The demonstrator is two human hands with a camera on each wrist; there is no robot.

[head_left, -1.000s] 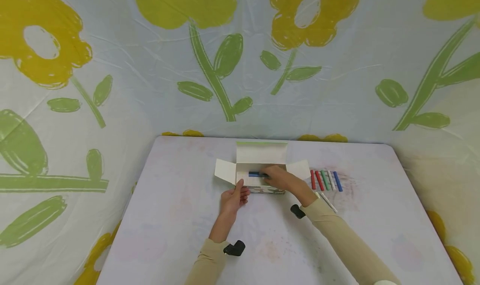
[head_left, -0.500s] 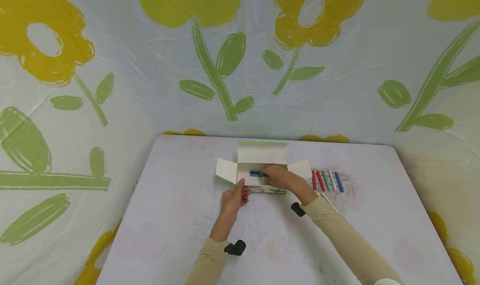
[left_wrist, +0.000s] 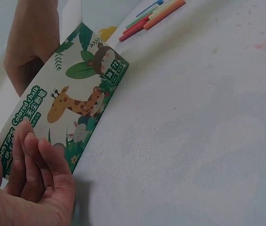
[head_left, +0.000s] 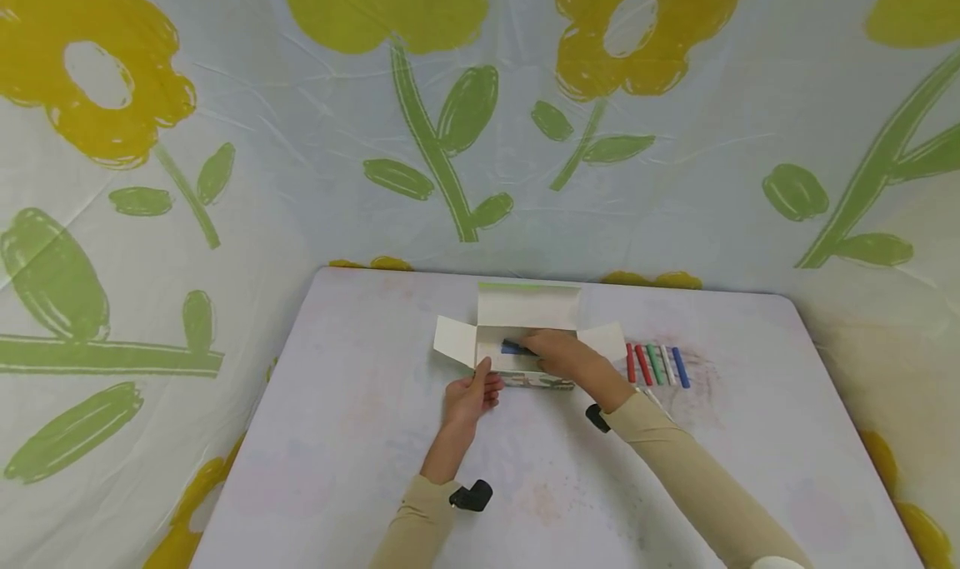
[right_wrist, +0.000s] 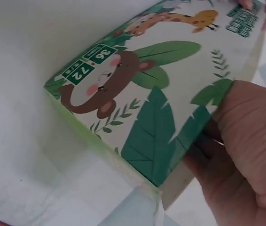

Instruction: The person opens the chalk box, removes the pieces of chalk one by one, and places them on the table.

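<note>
An open chalk box (head_left: 532, 380), printed with jungle animals and "Colored chalk", stands with its flaps spread. My left hand (head_left: 465, 396) holds its front left corner, thumb at the rim and fingers curled against the printed front (left_wrist: 72, 103). Reaching over the front wall, my right hand (head_left: 558, 356) has its fingers down inside the box, pinching a dark chalk stick (head_left: 514, 344). A blue chalk stick (head_left: 512, 351) lies beside it. The right fingertips are hidden behind the box wall in the right wrist view.
Right of the box, a row of chalk sticks lies on the white table (head_left: 360, 469): red (head_left: 644, 364), green (head_left: 656, 364), white (head_left: 667, 366) and blue (head_left: 681, 367). White sticks lie partly under the right forearm. A flowered cloth (head_left: 337, 136) hangs behind the table.
The dark chalk stick in my right fingers has tilted, its left end rising away from the blue one. My left hand stays on the box; the head view has shifted slightly.
</note>
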